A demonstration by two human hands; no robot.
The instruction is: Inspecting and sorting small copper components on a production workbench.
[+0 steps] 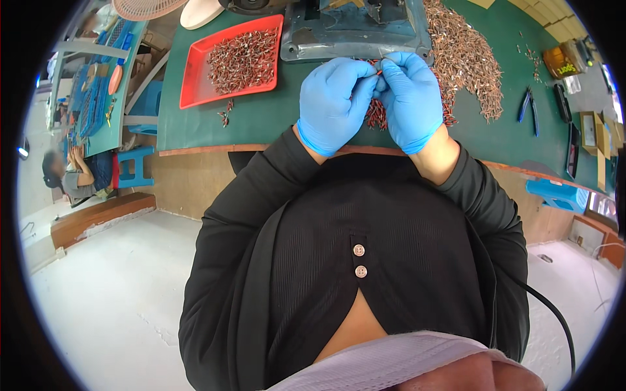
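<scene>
Both gloved hands meet near the bench's (261,120) front edge, just before the grey machine (355,29). The left hand (332,104) and right hand (411,98) pinch together on one small red part (379,73), held over a little heap of parts (377,112) beneath them. The step in hand looks like fitting or sorting a single piece by fingertip. The next move likely calls for a fine, steady grip. A red tray (195,78) sits toward the left edge, a big pile (466,58) and pliers (528,107) toward the right.
</scene>
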